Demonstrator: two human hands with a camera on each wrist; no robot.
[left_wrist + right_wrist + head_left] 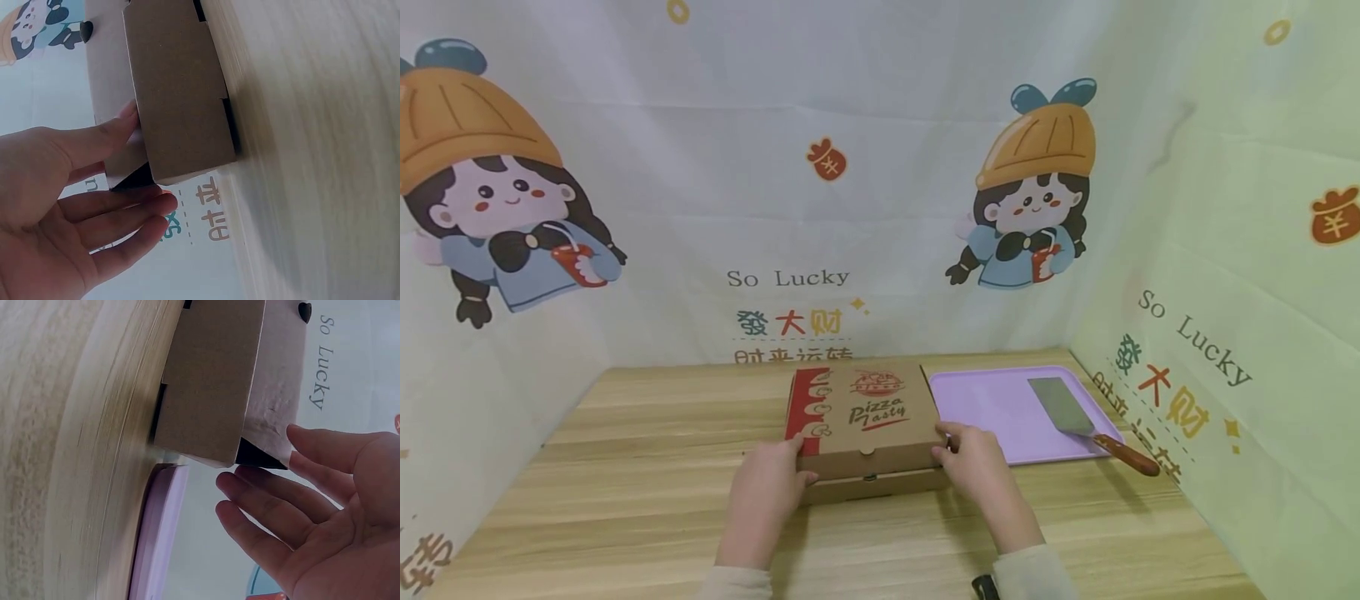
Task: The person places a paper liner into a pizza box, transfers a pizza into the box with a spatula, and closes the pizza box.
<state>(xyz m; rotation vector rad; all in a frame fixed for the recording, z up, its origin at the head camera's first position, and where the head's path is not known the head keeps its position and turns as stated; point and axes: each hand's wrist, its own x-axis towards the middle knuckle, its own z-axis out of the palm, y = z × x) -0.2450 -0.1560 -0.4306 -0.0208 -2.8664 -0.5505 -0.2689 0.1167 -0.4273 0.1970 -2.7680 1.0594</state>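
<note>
A brown cardboard pizza box (868, 417) with red print rests on the wooden table. At its front corners, dark gaps show between the slightly raised lid (275, 381) and the base (178, 94). My left hand (765, 492) holds the front left corner, its thumb at the front by the lid's edge and its fingers along the side. At the front right corner, my right hand (981, 467) grips the lid between thumb and index finger. The other fingers of the right hand (312, 512) extend beside the box. What lies inside the box is hidden.
Right of the box lies a light purple tray (977, 417). A wide metal spatula (1062, 407) rests on it, its wooden handle (1127, 455) reaching past the tray's front right edge. Printed cloth walls (895, 208) stand behind and beside the wooden table (625, 467).
</note>
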